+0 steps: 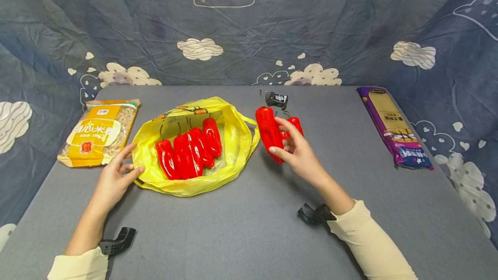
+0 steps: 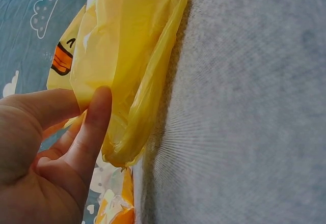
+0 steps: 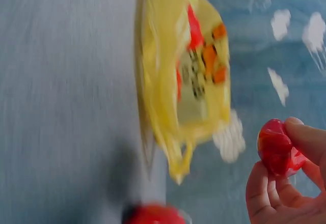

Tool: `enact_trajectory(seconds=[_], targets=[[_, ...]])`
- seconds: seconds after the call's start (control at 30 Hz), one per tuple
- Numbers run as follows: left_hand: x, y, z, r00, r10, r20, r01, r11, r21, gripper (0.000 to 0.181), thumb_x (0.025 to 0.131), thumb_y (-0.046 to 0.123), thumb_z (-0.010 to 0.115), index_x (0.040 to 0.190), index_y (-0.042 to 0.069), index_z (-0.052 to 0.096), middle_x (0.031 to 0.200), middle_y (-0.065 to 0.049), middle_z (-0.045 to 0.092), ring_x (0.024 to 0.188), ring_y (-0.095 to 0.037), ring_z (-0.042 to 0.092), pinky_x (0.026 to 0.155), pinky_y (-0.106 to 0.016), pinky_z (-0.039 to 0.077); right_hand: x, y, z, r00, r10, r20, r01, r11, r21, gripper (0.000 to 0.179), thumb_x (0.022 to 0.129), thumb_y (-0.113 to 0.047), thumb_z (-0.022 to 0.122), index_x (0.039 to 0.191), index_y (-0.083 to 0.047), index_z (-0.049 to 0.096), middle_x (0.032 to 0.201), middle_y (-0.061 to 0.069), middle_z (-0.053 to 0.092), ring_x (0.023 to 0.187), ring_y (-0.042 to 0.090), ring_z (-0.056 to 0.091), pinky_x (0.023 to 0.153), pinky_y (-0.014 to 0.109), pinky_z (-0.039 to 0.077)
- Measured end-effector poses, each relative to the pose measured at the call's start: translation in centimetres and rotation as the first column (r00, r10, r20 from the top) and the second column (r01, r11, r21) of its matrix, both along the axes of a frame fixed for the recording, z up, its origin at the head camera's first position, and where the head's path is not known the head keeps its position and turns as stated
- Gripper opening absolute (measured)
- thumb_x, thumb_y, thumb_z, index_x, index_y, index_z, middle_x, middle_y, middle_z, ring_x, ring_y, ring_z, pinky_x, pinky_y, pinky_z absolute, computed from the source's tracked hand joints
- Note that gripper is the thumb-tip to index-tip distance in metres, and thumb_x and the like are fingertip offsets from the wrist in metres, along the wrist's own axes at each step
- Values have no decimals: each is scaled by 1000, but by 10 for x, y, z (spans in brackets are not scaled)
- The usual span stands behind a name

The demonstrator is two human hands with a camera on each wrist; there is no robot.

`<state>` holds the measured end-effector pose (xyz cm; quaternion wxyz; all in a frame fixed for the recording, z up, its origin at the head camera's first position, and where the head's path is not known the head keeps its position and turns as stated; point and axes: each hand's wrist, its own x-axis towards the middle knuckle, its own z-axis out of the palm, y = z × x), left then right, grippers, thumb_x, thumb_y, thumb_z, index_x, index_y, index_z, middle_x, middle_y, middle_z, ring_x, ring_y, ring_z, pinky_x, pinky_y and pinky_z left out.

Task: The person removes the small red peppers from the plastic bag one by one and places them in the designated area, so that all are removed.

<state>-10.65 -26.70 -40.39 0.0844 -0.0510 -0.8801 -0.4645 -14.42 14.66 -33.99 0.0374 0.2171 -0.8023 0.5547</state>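
An open yellow plastic bag (image 1: 233, 172) lies left of centre on the table, with several glossy red peppers (image 1: 188, 154) inside, their thin stems toward the back. My left hand (image 1: 118, 174) pinches the bag's left rim; the left wrist view shows the thumb and a finger on the yellow plastic (image 2: 137, 40). To the right of the bag, my right hand (image 1: 297, 152) grips a red pepper (image 1: 267, 126) raised above the table, seen end-on as a red pepper (image 3: 275, 145) in the right wrist view. Another red pepper (image 1: 295, 125) lies behind that hand, partly hidden.
A small black package (image 1: 277, 99) with white lettering lies behind the peppers. At the far left is an orange and clear noodle packet (image 1: 95, 135). A long purple and yellow packet (image 1: 393, 124) lies along the right side. A patterned cloth (image 1: 280, 25) hangs behind the grey table (image 1: 233, 237).
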Motion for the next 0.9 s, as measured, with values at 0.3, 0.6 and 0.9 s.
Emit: enact_trajectory(seconds=[0.3,0.6,0.9], targets=[[0,0,2,1000,11,16,-11,1000,-8,64,82,3,64,138,3,31,118,-25,40,74,6,47,51,-15,40,-30,67,-27,978,-174,115,170,985,42,71,82,-2,64,141,-10,25,117,23,42,71,11,55,58,21,48],[0,0,0,1000,15,21,-14,1000,-12,65,82,3,64,138,2,31,118,-25,39,74,6,47,50,-15,39,-49,106,-60,931,-302,205,258,942,217,71,83,-11,64,142,-11,24,116,25,42,69,19,48,51,28,44],[1,0,1,999,20,27,-20,1000,-15,65,82,4,64,138,3,31,119,-25,40,75,6,46,52,-14,40,-51,115,-69,924,-299,239,230,933,278,69,83,-14,65,140,-8,27,111,25,46,63,17,46,51,27,42]])
